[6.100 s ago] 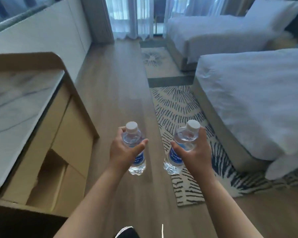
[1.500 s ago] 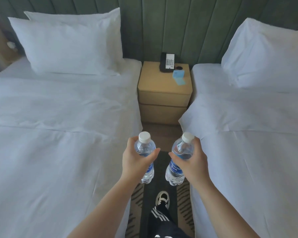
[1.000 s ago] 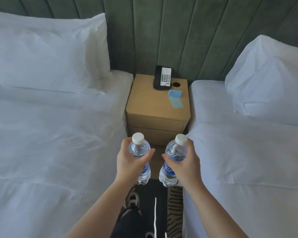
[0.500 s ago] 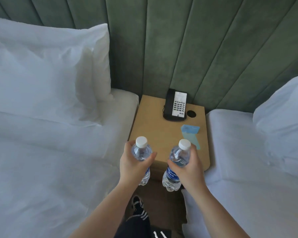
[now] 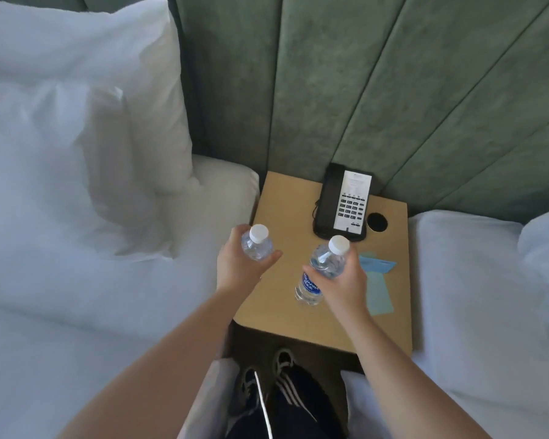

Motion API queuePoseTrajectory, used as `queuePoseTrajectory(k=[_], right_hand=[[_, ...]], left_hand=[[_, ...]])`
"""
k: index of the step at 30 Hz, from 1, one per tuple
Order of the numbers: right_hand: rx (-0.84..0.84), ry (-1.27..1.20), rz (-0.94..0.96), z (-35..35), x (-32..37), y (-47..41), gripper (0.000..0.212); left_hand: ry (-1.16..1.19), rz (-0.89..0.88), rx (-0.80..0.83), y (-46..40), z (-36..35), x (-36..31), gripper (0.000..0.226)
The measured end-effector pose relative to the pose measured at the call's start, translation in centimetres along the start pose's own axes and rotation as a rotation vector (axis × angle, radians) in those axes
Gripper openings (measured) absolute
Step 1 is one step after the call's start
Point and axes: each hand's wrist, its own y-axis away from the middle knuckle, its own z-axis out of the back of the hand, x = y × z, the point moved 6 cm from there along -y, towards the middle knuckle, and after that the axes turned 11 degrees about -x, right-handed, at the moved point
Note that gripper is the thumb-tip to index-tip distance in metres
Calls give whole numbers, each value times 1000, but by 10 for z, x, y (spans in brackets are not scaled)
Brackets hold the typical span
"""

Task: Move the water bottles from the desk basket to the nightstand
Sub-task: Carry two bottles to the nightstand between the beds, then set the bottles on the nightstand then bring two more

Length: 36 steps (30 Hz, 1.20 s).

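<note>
Two small clear water bottles with white caps are held over the tan wooden nightstand [image 5: 290, 201]. My left hand [image 5: 240, 267] grips the left bottle [image 5: 256, 245] at the nightstand's left edge; only its cap and shoulder show above my fingers. My right hand [image 5: 346, 282] grips the right bottle [image 5: 317, 274], which has a blue label and tilts a little, over the middle of the top. Whether either bottle touches the surface I cannot tell. The desk basket is out of view.
A black telephone [image 5: 343, 205] stands at the nightstand's back, with a round black hole [image 5: 377, 222] beside it. Light blue cards [image 5: 377, 280] lie on its right side. White beds flank it, a pillow [image 5: 76, 122] on the left. A green padded headboard [image 5: 346, 90] rises behind.
I have stepped closer to the nightstand between the beds. Both hands with their bottles have moved forward from in front of it to above its top.
</note>
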Motion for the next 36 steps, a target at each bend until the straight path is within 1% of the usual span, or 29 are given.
queuePoseTrajectory(k=[4,6,10,14,19,23,28,31,33,34,36], right_hand=[[18,22,24,-40,-14,-41,64],[8,36,38,-56,-23,-61,64],[20,22,-5,-78,-47,-95,64],[24,39,44,-89,-59,-113,63],[46,35,56,-98,-64,-126,61],[108,38,52,-107,-61,-127,66],[137,48,26,-106,-60,-124,73],[196,70,-14,-105,-58,-124,87],[244,67,-60,-101,-55,-124,97],[256,65,-79,-97,-53,-123,98],[246,70,-95,-83,-46,-120,91]], left_hand=[[-19,57,10,-44,-20,13,61],[-28,72,13,-62,-34,16,61],[-62,41,49,-89,-66,20,64],[-101,-7,84,-103,-88,23,63],[-105,10,78,-108,-101,35,63],[-89,5,73,-110,-102,39,61],[-116,5,111,-112,-107,34,64],[-164,19,133,-112,-106,31,67],[-217,22,139,-110,-100,26,76],[-238,15,128,-108,-96,21,80],[-262,-26,90,-102,-83,6,81]])
